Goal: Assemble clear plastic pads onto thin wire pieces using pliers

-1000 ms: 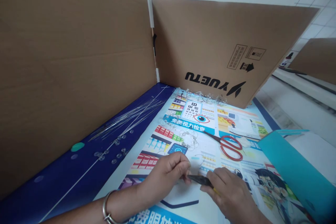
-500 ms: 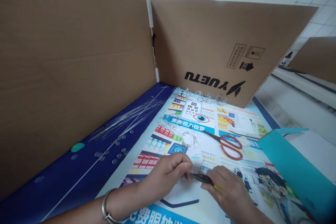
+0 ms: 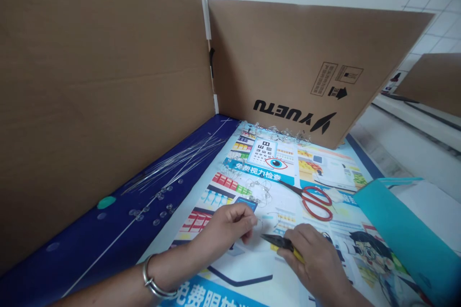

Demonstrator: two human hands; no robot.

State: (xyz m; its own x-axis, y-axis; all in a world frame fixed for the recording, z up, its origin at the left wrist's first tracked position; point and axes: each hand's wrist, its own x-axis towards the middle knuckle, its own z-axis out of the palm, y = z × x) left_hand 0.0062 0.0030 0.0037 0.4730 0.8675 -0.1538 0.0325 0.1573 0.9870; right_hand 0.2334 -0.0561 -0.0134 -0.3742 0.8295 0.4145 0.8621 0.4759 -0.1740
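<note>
My right hand [image 3: 313, 261] is wrapped around the yellow handles of a pair of pliers [image 3: 276, 241], whose dark jaws point left. My left hand [image 3: 230, 228], with a metal bangle [image 3: 150, 276] at the wrist, is closed in a pinch. A thin wire shows faintly at its fingertips, just apart from the pliers' tip; its other end cannot be made out. Beyond the hands lies a ring of clear beads on wire [image 3: 260, 191]. Scissors with red handles [image 3: 317, 203] rest to its right, blades pointing away to the left.
Loose clear beads [image 3: 163, 213], a bundle of straight wires [image 3: 176, 163] and a green disc [image 3: 107, 202] lie on the blue surface at left. More beaded wire pieces [image 3: 284, 133] lie along the cardboard wall [image 3: 288, 57]. A teal folder [image 3: 406, 235] is at right.
The pliers' jaws have come away from my left fingertips. My left hand has shifted slightly left and up, leaving a gap between it and the pliers.
</note>
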